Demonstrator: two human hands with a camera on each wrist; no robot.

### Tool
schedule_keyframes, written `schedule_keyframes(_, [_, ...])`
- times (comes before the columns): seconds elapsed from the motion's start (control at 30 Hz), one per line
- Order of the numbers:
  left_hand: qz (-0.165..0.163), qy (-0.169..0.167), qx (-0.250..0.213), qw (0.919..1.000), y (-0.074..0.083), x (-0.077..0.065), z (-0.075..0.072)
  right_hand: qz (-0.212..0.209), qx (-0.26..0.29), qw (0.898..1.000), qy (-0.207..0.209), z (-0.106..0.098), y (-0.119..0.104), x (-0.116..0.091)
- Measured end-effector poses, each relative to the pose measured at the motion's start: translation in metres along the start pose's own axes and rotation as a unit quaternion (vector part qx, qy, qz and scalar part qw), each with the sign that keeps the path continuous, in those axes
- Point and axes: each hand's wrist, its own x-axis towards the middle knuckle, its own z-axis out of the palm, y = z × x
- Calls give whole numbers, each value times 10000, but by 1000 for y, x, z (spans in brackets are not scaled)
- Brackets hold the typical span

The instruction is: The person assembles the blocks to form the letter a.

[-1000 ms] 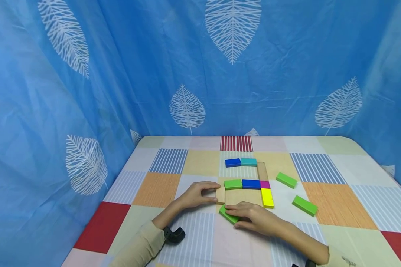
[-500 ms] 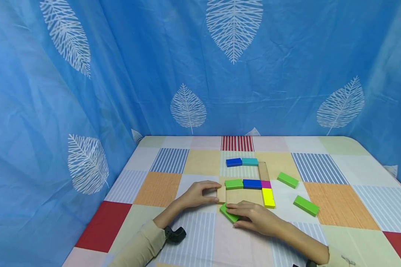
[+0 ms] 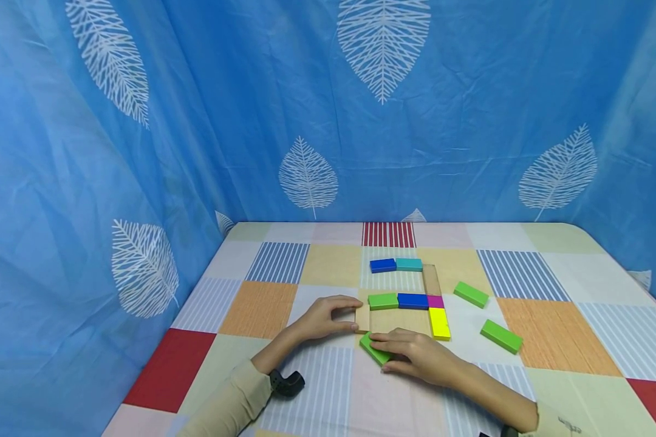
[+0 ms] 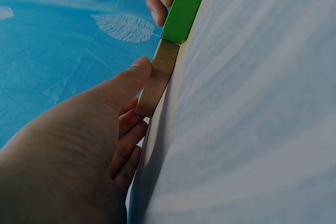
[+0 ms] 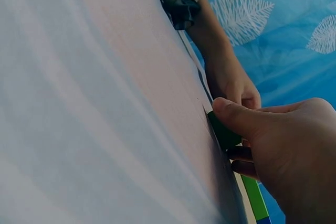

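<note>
Right sleeve (image 3: 548, 423): small dark marks (image 3: 570, 426), too tiny to read
Blocks (image 3: 501, 337): no legible lettering
Curtain (image 3: 448, 127) and desk cloth (image 3: 568, 391): no readable words, numbers or brands

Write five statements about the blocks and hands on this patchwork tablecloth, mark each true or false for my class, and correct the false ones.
1. A magenta block lies next to the yellow block. True.
2. The left hand holds a plain wooden block. True.
3. The right hand holds the yellow block. False: it holds a green block.
4. The turquoise block lies to the right of a dark blue block. True.
5. The two green blocks at the far right touch each other. False: a gap separates the nearer one from the farther one.
</note>
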Motion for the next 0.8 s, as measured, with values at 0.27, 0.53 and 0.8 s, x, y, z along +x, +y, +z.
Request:
schedule_keyframes(0.27, [28, -8, -1, 10000, 0, 1, 0, -202, -315, 9992, 152, 2, 1, 3])
schedule_keyframes(0.53, [-39, -28, -12, 10000, -1, 1, 1, -267, -398, 9988, 124, 3, 3, 5])
schedule_keyframes(0.8, [-76, -19, 8, 10000, -1, 1, 1, -299, -379, 9988, 115, 3, 3, 5])
